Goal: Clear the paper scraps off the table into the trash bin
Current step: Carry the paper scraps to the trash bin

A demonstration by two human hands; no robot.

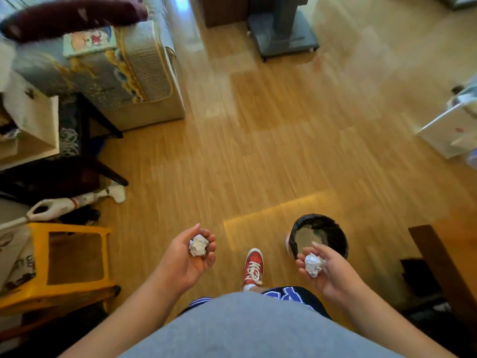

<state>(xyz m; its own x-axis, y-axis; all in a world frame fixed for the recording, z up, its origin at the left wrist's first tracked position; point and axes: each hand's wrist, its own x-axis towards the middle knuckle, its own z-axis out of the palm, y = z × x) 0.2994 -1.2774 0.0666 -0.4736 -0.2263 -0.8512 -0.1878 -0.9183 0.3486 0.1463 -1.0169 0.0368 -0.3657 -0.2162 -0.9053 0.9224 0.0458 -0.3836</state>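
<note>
My left hand (pixel 189 257) is palm up over the wooden floor, its fingers curled round a crumpled white paper ball (pixel 198 245). My right hand (pixel 326 270) holds a second crumpled paper ball (pixel 313 264) in curled fingers, at the near edge of the trash bin (pixel 335 228). The bin is round, lined with a black bag, and stands on the floor just beyond my right hand. A brown table corner (pixel 438 251) shows at the right edge.
A yellow plastic stool (pixel 38 257) stands at the left, with clutter and a chair behind it. My red shoe (pixel 254 266) is on the floor between my hands. A grey stand base (pixel 284 34) sits far ahead, a white box (pixel 446 133) at right.
</note>
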